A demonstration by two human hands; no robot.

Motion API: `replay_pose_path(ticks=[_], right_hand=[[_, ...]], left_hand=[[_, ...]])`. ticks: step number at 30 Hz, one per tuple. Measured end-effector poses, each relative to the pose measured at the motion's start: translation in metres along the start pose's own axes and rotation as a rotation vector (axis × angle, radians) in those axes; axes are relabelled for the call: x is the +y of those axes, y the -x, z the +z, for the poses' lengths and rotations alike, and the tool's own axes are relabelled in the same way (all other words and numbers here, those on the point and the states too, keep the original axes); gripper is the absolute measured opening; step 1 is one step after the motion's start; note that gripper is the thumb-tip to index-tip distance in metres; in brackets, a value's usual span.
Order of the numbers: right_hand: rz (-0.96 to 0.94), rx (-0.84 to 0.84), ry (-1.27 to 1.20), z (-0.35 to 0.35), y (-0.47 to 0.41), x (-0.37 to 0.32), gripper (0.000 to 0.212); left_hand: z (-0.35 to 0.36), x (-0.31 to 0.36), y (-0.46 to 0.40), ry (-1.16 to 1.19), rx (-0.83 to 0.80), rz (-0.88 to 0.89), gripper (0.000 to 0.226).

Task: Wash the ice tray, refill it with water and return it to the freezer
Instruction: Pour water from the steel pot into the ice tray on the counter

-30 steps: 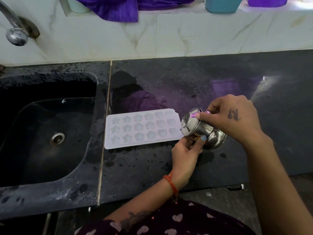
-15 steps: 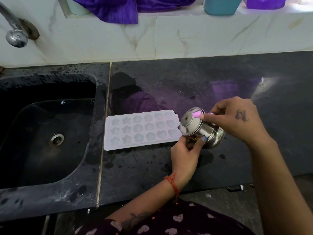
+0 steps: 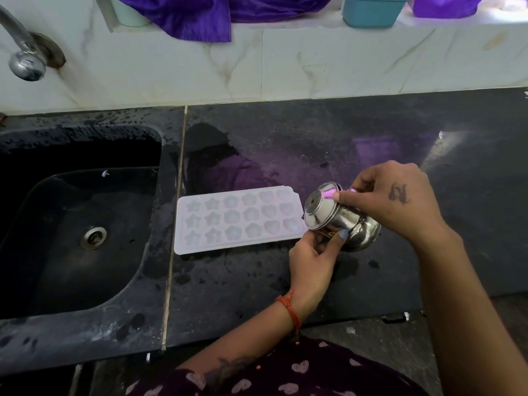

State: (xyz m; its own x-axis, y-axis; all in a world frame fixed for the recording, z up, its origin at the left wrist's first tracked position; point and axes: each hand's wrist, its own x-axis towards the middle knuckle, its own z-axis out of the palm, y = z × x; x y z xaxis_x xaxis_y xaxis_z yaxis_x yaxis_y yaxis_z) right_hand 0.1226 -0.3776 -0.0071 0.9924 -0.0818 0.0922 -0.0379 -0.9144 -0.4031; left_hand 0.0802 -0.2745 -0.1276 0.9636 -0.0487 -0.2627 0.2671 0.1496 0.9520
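Observation:
A pale lilac ice tray (image 3: 238, 220) with star, flower and heart moulds lies flat on the black counter (image 3: 285, 138), just right of the sink. At the tray's right end a small steel pot (image 3: 341, 218) is tipped on its side, its mouth facing the tray. My right hand (image 3: 391, 198) grips the pot from above and behind. My left hand (image 3: 313, 258) holds it from below, thumb on its side. Whether water is running out of the pot is not visible.
A black sink (image 3: 77, 224) with a round drain fills the left. A steel tap (image 3: 24, 58) juts from the marble wall above it. Purple cloth (image 3: 200, 15) and a teal tub (image 3: 374, 10) sit on the ledge. The counter is wet in patches.
The pot and both hands stay at the tray's right end. The view has shifted slightly; nothing else has visibly moved.

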Motion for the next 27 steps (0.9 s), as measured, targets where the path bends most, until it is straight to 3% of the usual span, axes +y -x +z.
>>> replay_pose_path(ticks=[17,27], right_hand=[[0.051,-0.018,-0.337,0.003,-0.005,0.005,0.025],[0.012,-0.003,-0.544,0.023,-0.032,-0.018,0.019]], left_hand=[[-0.017,0.021,-0.009,-0.314,0.153,0.144,0.028],[-0.051,0.047,-0.031,-0.324,0.229,0.189,0.028]])
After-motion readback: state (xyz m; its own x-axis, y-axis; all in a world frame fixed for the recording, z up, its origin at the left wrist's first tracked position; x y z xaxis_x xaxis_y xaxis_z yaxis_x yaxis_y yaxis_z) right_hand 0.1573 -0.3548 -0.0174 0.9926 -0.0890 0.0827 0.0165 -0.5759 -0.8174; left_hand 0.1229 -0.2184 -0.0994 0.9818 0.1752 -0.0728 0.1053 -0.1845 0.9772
